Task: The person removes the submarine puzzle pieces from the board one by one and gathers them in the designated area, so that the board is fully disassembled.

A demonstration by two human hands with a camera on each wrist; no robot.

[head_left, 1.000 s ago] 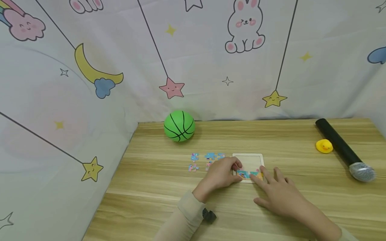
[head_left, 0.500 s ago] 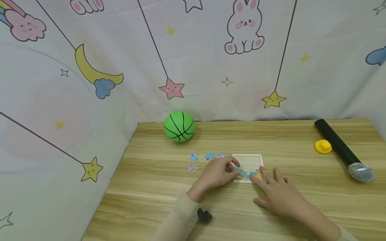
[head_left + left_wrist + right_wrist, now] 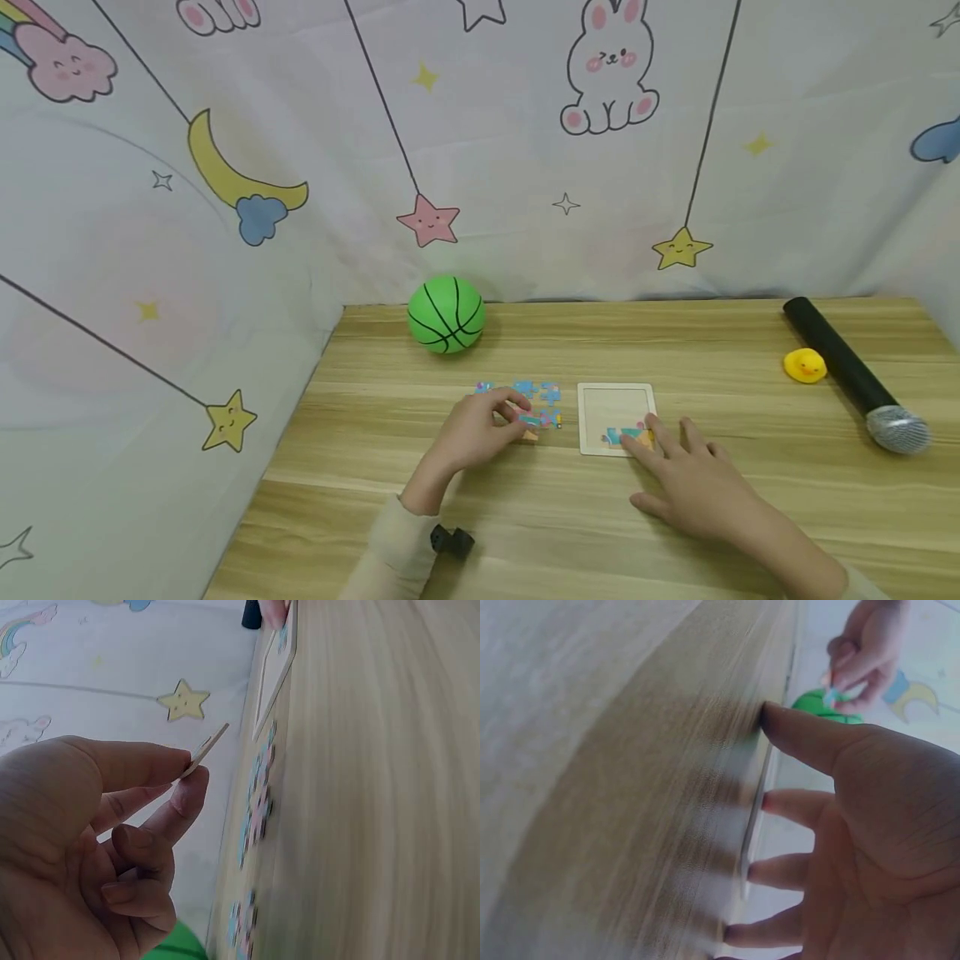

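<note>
My left hand (image 3: pixel 472 433) pinches a thin jigsaw piece (image 3: pixel 208 748) between thumb and fingers, raised off the table in the left wrist view. Below and behind it lie several loose jigsaw pieces (image 3: pixel 551 392), partly covered by the hand. To the right is a square wooden puzzle tray (image 3: pixel 615 403), with joined teal and orange pieces (image 3: pixel 615 437) along its front right side. My right hand (image 3: pixel 693 483) is spread flat there, its fingertips touching those pieces and the tray's right rim. Part of the pieces is hidden under the fingers.
A green ball (image 3: pixel 446 315) with black lines sits at the back left of the wooden table (image 3: pixel 697 333). At the right, a yellow rubber duck (image 3: pixel 805 365) lies beside a black microphone (image 3: pixel 840 354). A printed cloth (image 3: pixel 495 150) hangs behind.
My left hand has lifted the jigsaw piece out of the tray's front left corner and carried it left over the loose pieces. The right hand has stayed in place.
</note>
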